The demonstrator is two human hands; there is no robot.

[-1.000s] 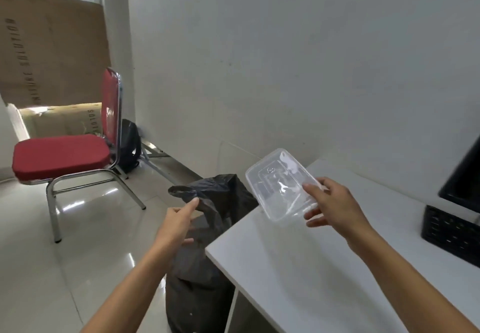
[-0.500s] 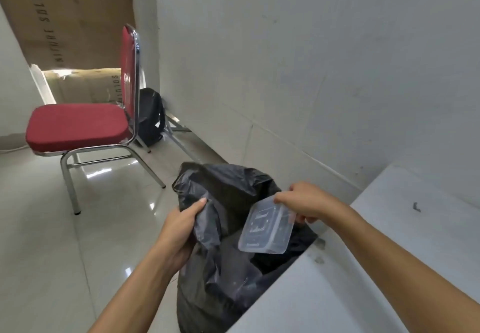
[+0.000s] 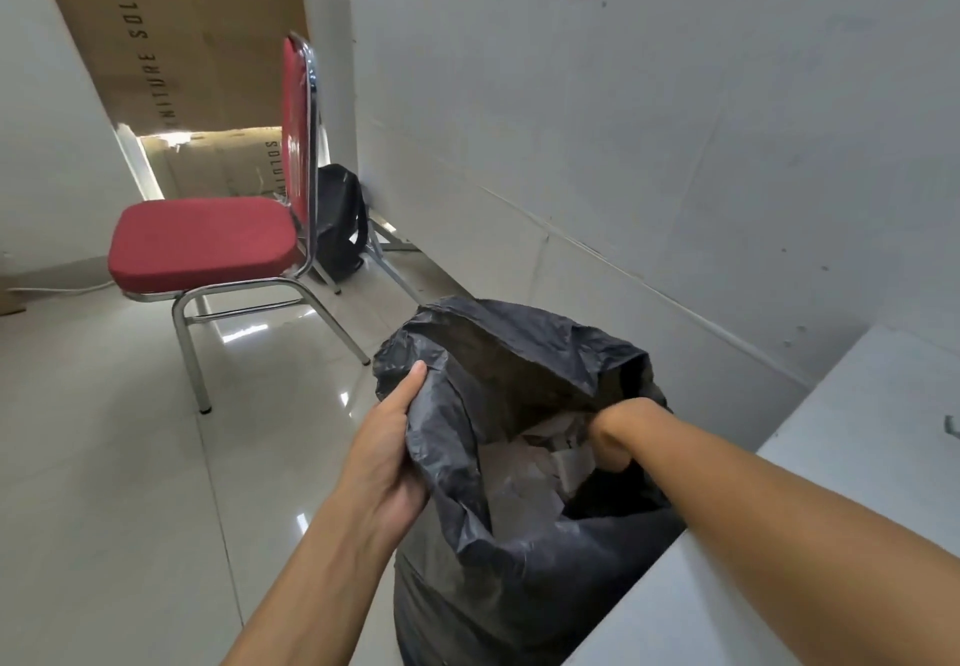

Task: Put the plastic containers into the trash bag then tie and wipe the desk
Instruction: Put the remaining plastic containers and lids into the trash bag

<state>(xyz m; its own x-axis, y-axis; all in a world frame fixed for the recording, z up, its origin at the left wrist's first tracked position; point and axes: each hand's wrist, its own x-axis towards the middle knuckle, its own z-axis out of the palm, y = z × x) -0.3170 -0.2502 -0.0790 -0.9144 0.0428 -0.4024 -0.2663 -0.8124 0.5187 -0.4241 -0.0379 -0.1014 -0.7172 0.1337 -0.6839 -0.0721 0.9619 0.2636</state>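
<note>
A black trash bag stands on the floor against the left end of the white desk, its mouth held wide. My left hand grips the bag's left rim, thumb on the outside. My right hand reaches over the desk corner and dips down into the bag's mouth; its fingers are hidden inside. Pale, clear plastic shows in the bag just below that hand, and I cannot tell whether the fingers still hold the container.
A red padded chair with a chrome frame stands on the glossy tiled floor to the left. A black backpack leans at the wall behind it, with cardboard sheets further back. The white wall runs close on the right.
My right hand carried the clear container from above the desk down into the bag's mouth. My left hand took hold of the bag's rim and pulled it wide.
</note>
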